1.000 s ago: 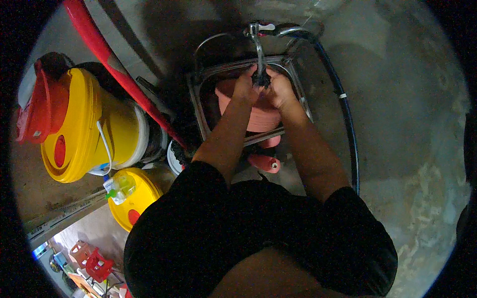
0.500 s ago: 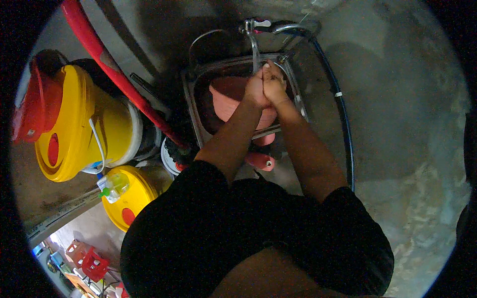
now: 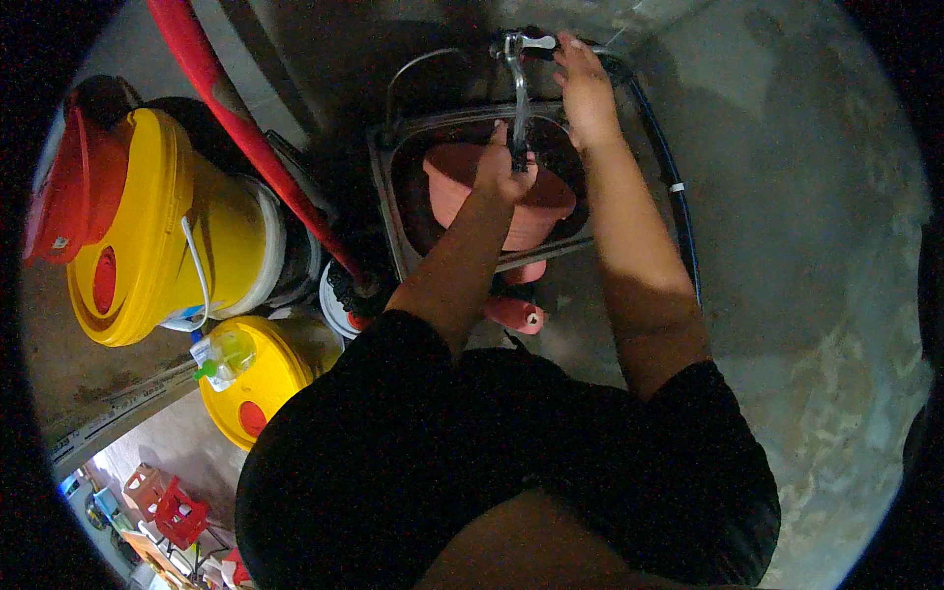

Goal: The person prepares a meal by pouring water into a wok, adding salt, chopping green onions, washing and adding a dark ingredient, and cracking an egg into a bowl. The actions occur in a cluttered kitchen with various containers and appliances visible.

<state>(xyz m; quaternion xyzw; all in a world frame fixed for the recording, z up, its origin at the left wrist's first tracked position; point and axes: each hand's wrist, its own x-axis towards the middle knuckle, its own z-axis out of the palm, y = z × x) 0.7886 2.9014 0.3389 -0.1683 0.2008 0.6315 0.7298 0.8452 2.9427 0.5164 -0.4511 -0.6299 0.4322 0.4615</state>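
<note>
My left hand is curled in the running water under the metal tap, around something dark that I cannot make out. It is above a pink plastic bowl, which sits in a rectangular metal sink. My right hand is raised right of the stream, fingers apart, its fingertips near the tap's white-tipped handle, with nothing visible in it.
Yellow buckets, a red bucket and a red pipe crowd the left. A dark hose curves down the right. Pink containers lie below the sink. Chairs and clutter show at lower left.
My hands were together under the stream; now my right hand has lifted up and right toward the tap handle and opened, while my left stays in the water.
</note>
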